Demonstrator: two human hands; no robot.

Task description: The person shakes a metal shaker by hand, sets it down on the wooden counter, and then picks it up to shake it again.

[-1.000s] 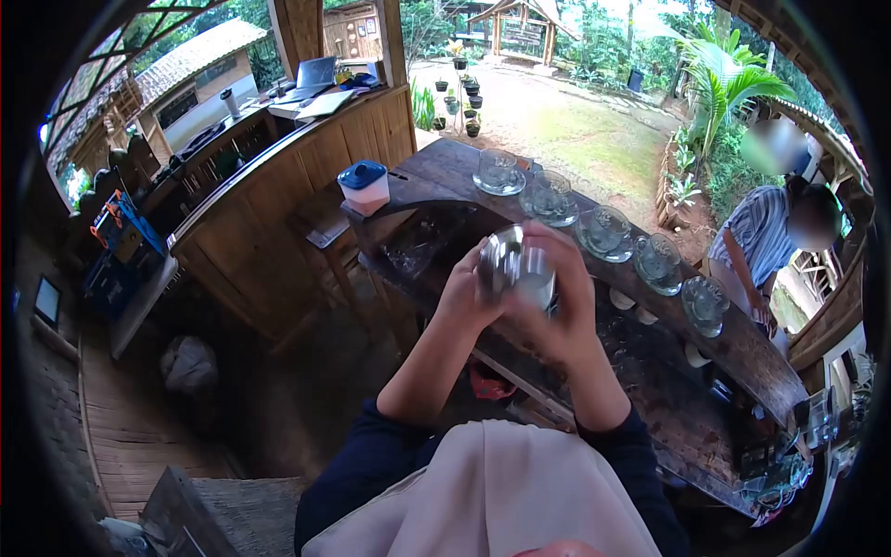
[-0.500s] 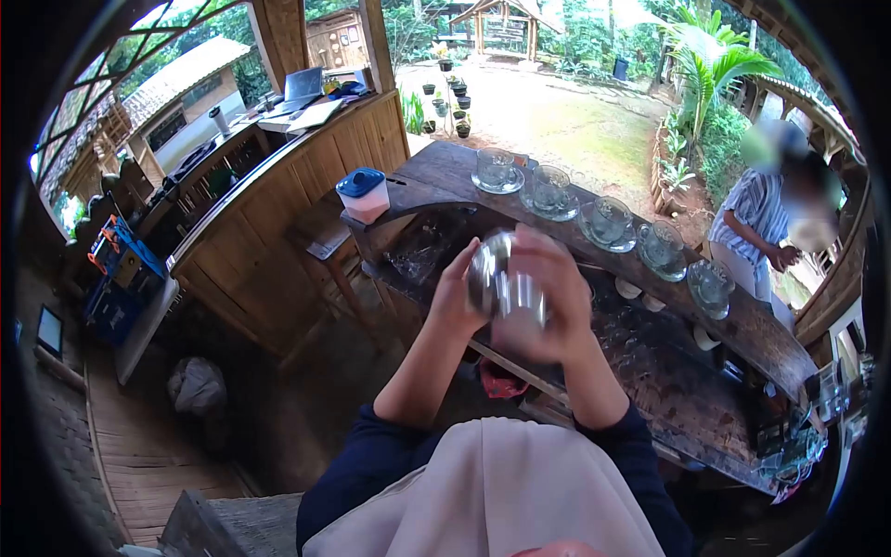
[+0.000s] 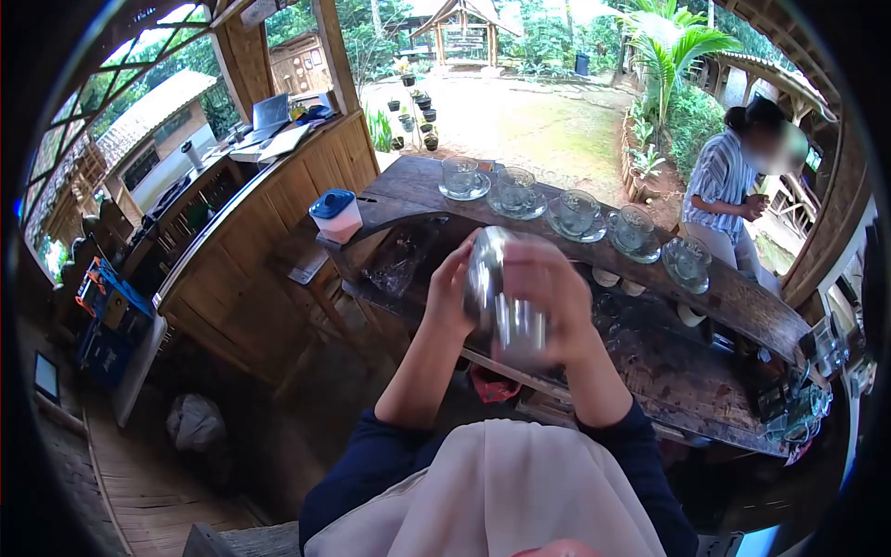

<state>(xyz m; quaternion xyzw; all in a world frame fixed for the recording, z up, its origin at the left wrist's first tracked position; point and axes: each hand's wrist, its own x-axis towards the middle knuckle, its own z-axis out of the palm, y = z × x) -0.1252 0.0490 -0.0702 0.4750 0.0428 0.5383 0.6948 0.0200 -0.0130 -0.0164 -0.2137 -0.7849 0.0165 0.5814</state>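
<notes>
Between my two hands is a shiny metal container [image 3: 506,297], blurred by motion and tilted. My left hand [image 3: 453,288] is wrapped round its left side. On its right side, my right hand [image 3: 557,292] grips it, with the fingers smeared. Beyond them, glass cups on saucers stand in a row along the raised wooden counter, from the leftmost cup [image 3: 461,176] to the rightmost cup [image 3: 687,263]. A tub with a blue lid [image 3: 335,215] sits at the counter's left end.
A lower dark wooden worktop [image 3: 668,376] runs below the raised counter [image 3: 742,302]. Glassware [image 3: 796,408] stands at its right end. Another person [image 3: 729,186] is beyond the counter at right. A laptop [image 3: 271,113] lies on the left wooden counter [image 3: 251,223].
The view has shifted, so the counter and cups appear farther left. My hands still hold the metal container at nearly the same place. The other person's head and arms have changed pose.
</notes>
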